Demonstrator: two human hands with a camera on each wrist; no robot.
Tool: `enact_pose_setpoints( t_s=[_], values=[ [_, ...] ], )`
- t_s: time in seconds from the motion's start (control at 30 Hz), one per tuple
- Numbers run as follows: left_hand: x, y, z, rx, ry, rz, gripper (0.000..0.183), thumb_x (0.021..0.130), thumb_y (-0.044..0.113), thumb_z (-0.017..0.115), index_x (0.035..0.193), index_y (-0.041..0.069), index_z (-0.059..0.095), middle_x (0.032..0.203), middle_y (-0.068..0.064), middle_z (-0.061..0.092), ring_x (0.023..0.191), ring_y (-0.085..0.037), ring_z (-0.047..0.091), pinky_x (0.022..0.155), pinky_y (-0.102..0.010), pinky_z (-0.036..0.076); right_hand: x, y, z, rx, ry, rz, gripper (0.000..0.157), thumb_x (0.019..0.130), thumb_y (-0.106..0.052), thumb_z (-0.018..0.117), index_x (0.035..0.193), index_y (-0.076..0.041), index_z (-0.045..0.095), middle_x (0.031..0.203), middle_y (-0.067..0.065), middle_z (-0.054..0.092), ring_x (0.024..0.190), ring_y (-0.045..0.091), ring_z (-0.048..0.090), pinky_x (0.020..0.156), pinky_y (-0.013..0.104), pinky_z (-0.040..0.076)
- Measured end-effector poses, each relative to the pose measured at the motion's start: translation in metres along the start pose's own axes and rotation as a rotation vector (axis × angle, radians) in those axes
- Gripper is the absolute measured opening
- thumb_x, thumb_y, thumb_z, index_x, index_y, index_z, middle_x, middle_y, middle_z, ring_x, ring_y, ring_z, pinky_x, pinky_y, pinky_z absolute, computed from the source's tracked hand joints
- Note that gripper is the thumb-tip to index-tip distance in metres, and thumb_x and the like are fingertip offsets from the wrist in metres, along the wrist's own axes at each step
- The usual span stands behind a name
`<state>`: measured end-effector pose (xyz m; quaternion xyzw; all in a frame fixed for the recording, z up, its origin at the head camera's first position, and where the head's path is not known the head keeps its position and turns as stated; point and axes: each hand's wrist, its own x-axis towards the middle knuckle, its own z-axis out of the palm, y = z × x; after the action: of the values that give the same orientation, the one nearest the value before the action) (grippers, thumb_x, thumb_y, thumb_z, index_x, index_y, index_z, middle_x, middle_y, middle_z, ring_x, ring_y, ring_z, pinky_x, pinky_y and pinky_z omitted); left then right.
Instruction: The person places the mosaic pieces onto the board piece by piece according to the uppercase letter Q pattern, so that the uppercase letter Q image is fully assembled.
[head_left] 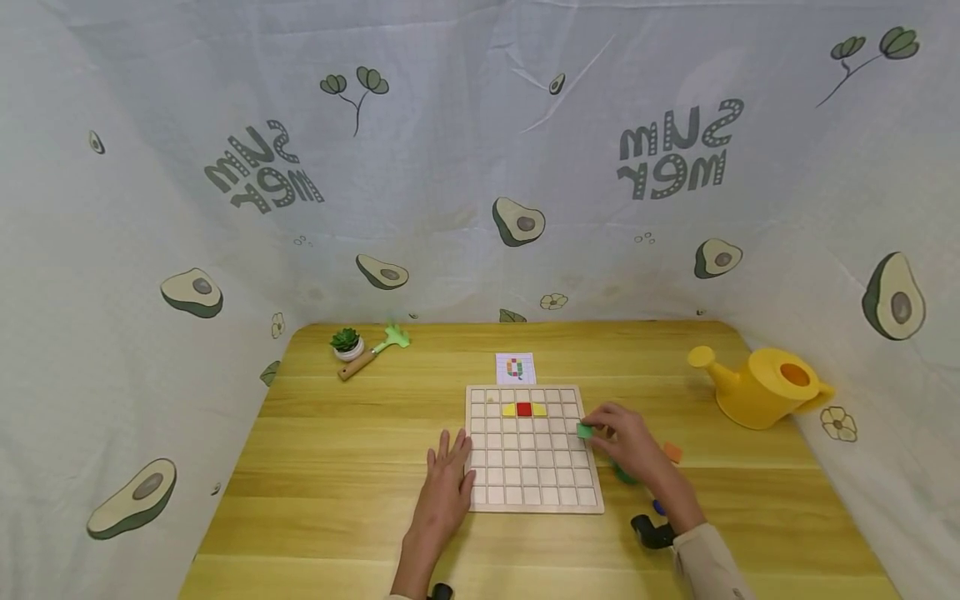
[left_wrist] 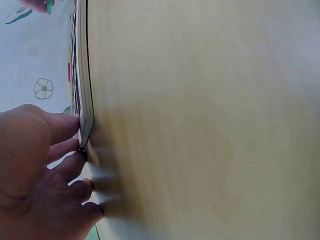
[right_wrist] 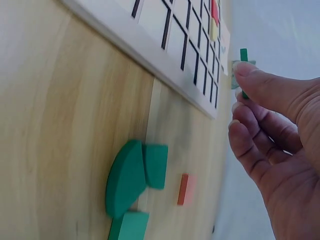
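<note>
Table [head_left: 315,467]: wood-grained
Far left: potted plant [head_left: 347,342], rake [head_left: 358,364]
Centre: gridded board [head_left: 531,457], card [head_left: 515,368]
Right: watering can [head_left: 757,393], orange piece [head_left: 672,452], green pieces [right_wrist: 125,175]

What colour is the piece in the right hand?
Green; the piece shows best in the head view.

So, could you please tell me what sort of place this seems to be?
Possibly a curtained-off play or filming corner: printed cloth hangs behind and at both sides of a table, where a gridded board lies.

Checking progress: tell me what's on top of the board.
On the board, a red piece sits between two yellow pieces. A green piece is in the right hand. The cells under the three laid pieces are covered.
</note>
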<state>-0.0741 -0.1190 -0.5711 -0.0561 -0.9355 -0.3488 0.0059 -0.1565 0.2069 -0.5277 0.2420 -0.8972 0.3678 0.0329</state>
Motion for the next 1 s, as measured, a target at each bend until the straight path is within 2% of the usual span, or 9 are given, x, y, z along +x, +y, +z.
enact_pose_setpoints(
  t_s=[0.37,0.53,0.77,1.0],
  values=[
    [0.000,0.000,0.001,0.006,0.001,-0.003,0.054,0.104,0.003,0.068,0.156,-0.005,0.053,0.167,-0.018,0.044,0.162,-0.044,0.026,0.131,-0.065,0.020,0.015,-0.005,0.016,-0.006,-0.021,0.014,0.025,0.082,0.011,0.087,0.105,0.004,0.081,0.099,0.009,0.071,0.083,0.023,0.065,0.069,0.028,0.061],
    [0.000,0.000,0.001,0.005,0.005,-0.005,0.054,0.104,0.002,0.068,0.156,-0.005,0.053,0.168,-0.019,0.044,0.162,-0.044,0.026,0.131,-0.065,0.020,0.019,-0.005,0.021,-0.006,-0.035,0.013,0.025,0.083,0.009,0.087,0.107,0.003,0.082,0.099,0.007,0.071,0.082,0.022,0.063,0.067,0.026,0.057],
    [0.001,-0.001,0.003,0.008,-0.003,-0.002,0.055,0.104,0.002,0.068,0.156,-0.005,0.052,0.167,-0.019,0.044,0.162,-0.044,0.026,0.131,-0.066,0.021,0.023,-0.002,0.031,0.019,-0.075,0.074,0.023,0.087,0.005,0.086,0.109,0.002,0.082,0.103,0.007,0.070,0.086,0.020,0.060,0.070,0.025,0.055],
    [0.000,-0.001,0.003,0.011,0.000,0.000,0.055,0.104,0.002,0.068,0.156,-0.004,0.052,0.168,-0.019,0.044,0.162,-0.043,0.026,0.131,-0.065,0.021,0.029,-0.001,0.039,0.025,-0.083,0.066,0.023,0.088,0.004,0.086,0.110,0.002,0.082,0.105,0.008,0.071,0.087,0.018,0.060,0.070,0.026,0.055]
  ],
)
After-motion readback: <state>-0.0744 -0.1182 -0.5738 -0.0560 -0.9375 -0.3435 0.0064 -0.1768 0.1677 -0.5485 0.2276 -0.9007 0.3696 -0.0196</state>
